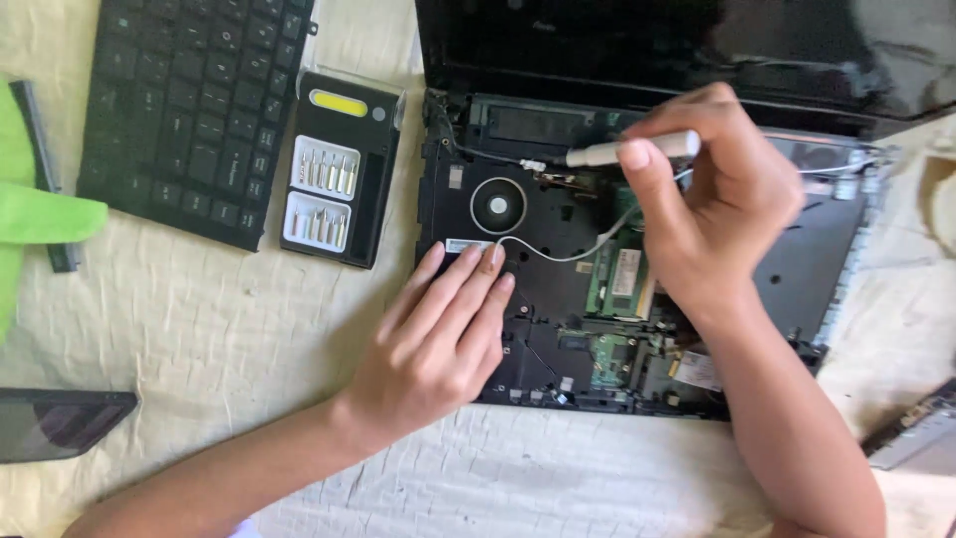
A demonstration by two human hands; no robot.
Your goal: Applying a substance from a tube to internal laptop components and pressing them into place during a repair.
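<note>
- Opened black laptop base (797,269) with its keyboard removed, lying right of centre on a crumpled cream cloth (249,329), circuit boards and round fan exposed; judged mid-way through removal of internal screws
- Bright green plastic piece (40,214) at far left edge, kind unclear
- Dark flat phone-like slab (60,423) low at left, lying on the cloth
- Detached black laptop keyboard (189,110) at upper left, set aside just beside the bit case
- Open black rectangular screwdriver-bit case (339,169) between keyboard and laptop: two pale trays filled with rows of small silver bits, a yellow oval tab above them, clear lid folded back behind
- Left hand (438,339) flat and released, fingers together, pressing on the front left corner of the base, near a thin white cable (578,249) looping across the board; grasping nothing
- Right hand (717,209) clenched round a slim silver precision screwdriver (617,151), held nearly level, tip pointing left toward the hinge area behind the fan
- Next move, as a judgement: calls for seating the tip squarely in a small screw head and keeping the base steady; screw itself too small to tell
- Grey flat panel (921,438) at lower right edge, partly out of view
</note>
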